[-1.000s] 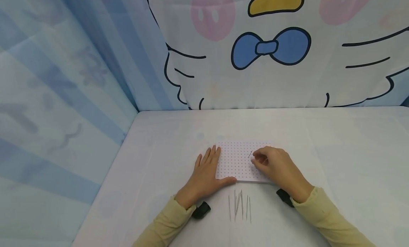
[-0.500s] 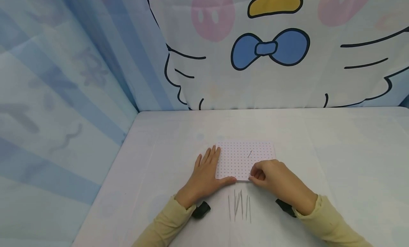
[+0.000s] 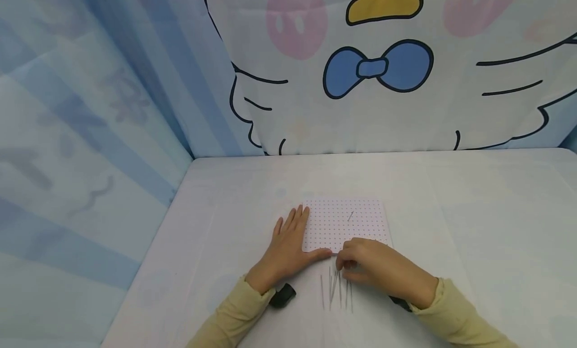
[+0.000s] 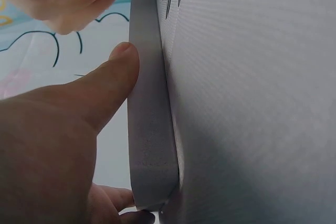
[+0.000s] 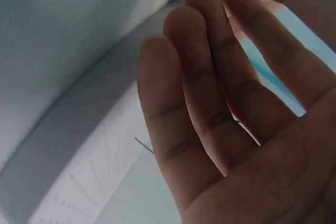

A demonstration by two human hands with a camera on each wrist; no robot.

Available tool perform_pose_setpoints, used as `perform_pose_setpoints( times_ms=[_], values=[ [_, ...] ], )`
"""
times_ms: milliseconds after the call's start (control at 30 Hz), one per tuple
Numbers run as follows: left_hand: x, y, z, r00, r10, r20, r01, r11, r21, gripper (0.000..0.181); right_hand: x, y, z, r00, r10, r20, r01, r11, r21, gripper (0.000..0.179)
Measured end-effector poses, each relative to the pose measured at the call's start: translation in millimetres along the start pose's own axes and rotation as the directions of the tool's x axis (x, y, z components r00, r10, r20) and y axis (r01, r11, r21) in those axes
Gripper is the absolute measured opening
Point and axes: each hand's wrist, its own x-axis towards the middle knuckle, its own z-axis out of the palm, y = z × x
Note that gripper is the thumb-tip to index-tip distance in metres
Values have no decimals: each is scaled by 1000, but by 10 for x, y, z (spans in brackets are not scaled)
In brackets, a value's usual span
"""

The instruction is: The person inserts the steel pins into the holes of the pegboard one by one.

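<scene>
Pinkish-white and dotted, the board (image 3: 331,228) lies flat before you on the white table (image 3: 460,213). Your left hand (image 3: 288,250) borders its left edge, fingers straight and slightly apart at the tips, thumb extended along the near edge. Your right hand (image 3: 378,268) curves over the near edge, fingertips at the far ends of the thin needles (image 3: 332,290); whether they pinch one cannot be told. One slanted needle (image 3: 350,216) shows on the board's far half.
</scene>
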Motion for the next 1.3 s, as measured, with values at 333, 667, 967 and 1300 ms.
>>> perform_pose_setpoints(
  times_ms=[333,667,967,1300],
  values=[
    [-20,17,-18,1000,1,15,-1,1000,-11,110,23,-20,161,996,-54,72,52,998,21,15],
    [-24,5,-21,1000,-11,20,11,1000,-16,111,34,9,168,989,-85,125,86,996,-4,13],
    [-10,4,-16,1000,1,8,-1,1000,-3,110,13,30,196,980,-140,139,157,980,-122,20],
    [-9,15,-22,1000,4,9,-4,1000,-12,109,-11,43,219,977,-182,114,197,969,-147,14]
  ],
)
